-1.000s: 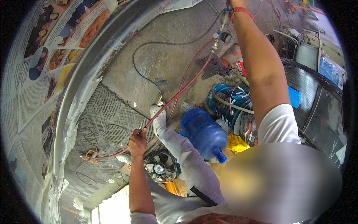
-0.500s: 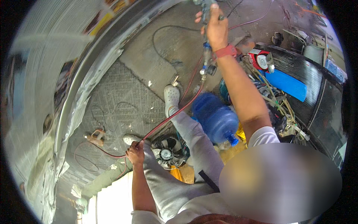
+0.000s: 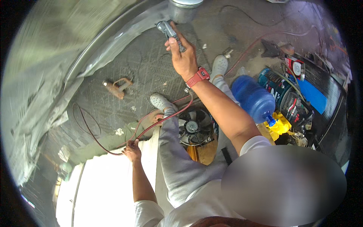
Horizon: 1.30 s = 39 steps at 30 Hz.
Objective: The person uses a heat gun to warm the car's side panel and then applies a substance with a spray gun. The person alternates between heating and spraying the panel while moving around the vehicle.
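My right hand (image 3: 184, 63), with a red watch on its wrist, is wrapped round a grey spray gun (image 3: 166, 29). The gun's head points toward the long curved edge (image 3: 87, 51) of a panel with pale plastic sheeting (image 3: 64, 100) along it. A dark red air hose (image 3: 166, 117) comes out from beneath my right forearm, where the fitting is partly hidden. Lower left, my left hand (image 3: 132, 150) is closed round the same hose and holds it off the floor. Beyond the left hand the hose loops over the floor mat.
An orange-brown tool (image 3: 114, 90) lies on the mat. Near my feet are a fan (image 3: 192, 127) and a blue water jug (image 3: 252, 97). On the right stand a teal bucket (image 3: 269, 85), a yellow cloth (image 3: 280, 126) and a blue panel (image 3: 312, 94). A metal can (image 3: 185, 10) is at the far edge.
My right hand has brought the spray gun left and nearer, toward the sheeted edge. My view and stance have shifted leftward. The left hand keeps its grip on the hose, and a metal can has come into view.
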Each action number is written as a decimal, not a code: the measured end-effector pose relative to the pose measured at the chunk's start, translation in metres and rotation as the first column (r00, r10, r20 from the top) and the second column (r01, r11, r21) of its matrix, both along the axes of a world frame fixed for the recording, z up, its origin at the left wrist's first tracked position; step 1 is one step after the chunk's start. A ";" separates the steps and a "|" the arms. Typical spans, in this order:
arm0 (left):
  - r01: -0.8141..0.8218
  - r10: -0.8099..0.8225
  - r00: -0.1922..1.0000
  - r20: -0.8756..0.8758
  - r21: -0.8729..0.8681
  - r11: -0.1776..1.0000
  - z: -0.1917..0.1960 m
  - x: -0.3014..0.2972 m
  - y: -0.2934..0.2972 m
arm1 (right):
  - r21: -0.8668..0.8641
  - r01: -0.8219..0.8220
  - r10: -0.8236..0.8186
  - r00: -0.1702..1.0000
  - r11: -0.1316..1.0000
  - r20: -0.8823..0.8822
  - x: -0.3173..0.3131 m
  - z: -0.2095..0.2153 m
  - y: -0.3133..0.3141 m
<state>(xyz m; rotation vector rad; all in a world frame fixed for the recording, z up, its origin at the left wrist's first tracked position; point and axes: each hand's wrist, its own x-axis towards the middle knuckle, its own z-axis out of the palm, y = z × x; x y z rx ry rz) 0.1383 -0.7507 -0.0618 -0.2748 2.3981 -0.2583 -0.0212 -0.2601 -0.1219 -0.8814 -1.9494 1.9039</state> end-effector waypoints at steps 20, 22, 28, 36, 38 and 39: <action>-0.072 0.063 0.992 -0.107 -0.083 0.994 0.063 0.011 -0.273 | -0.233 -0.365 0.342 0.930 0.901 -0.133 -0.085 0.020 -0.354; -0.064 0.055 0.992 -0.111 -0.080 0.995 0.060 0.013 -0.276 | -0.358 -0.383 0.357 0.924 0.852 -0.138 -0.089 0.020 -0.349; -0.096 0.093 0.994 -0.061 -0.043 0.994 0.050 0.007 -0.232 | -0.300 -0.165 0.143 0.985 0.939 -0.097 -0.078 0.030 -0.277; 0.031 -0.026 0.999 -0.047 0.120 0.992 0.017 -0.012 -0.091 | -0.119 0.099 -0.095 0.995 0.988 0.035 -0.031 0.030 -0.074; 0.173 -0.151 0.981 -0.123 0.199 0.965 0.003 -0.010 -0.049 | -0.065 0.138 -0.133 0.988 0.988 0.084 -0.021 0.030 -0.014; 0.244 -0.209 0.964 -0.165 0.234 0.941 -0.004 -0.009 -0.028 | -0.044 0.152 -0.147 0.985 0.987 0.093 -0.015 0.031 0.017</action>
